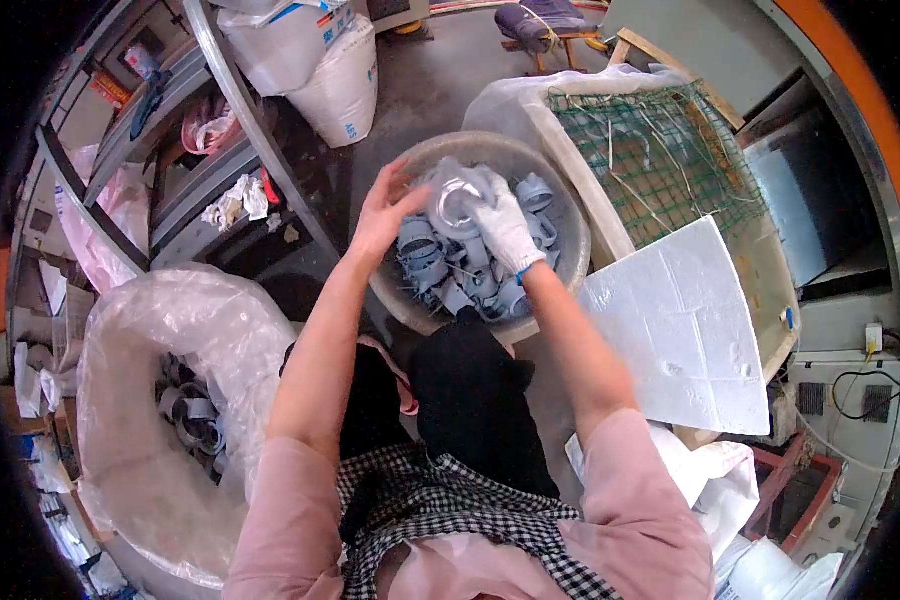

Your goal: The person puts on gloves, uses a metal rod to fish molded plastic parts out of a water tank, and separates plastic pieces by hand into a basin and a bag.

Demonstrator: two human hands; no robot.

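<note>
A large round basin [580, 225] in front of my knees holds many grey plastic pipe fittings [428, 268]. My right hand [507, 228], in a white glove, is closed on a ring-shaped grey pipe fitting [456, 205] raised above the pile; motion blurs it. My bare left hand [382, 212] is at the basin's left side, fingers apart and slightly smeared, close to the held fitting. Whether its fingertips touch that fitting is hard to tell.
At left, a plastic-lined container [120, 400] holds more grey parts [195, 415]. White sacks [335, 85] stand behind the basin. On the right are a tub with green netting [660, 150] and a white foam sheet [685, 330]. A metal shelf frame [255, 130] rises at left.
</note>
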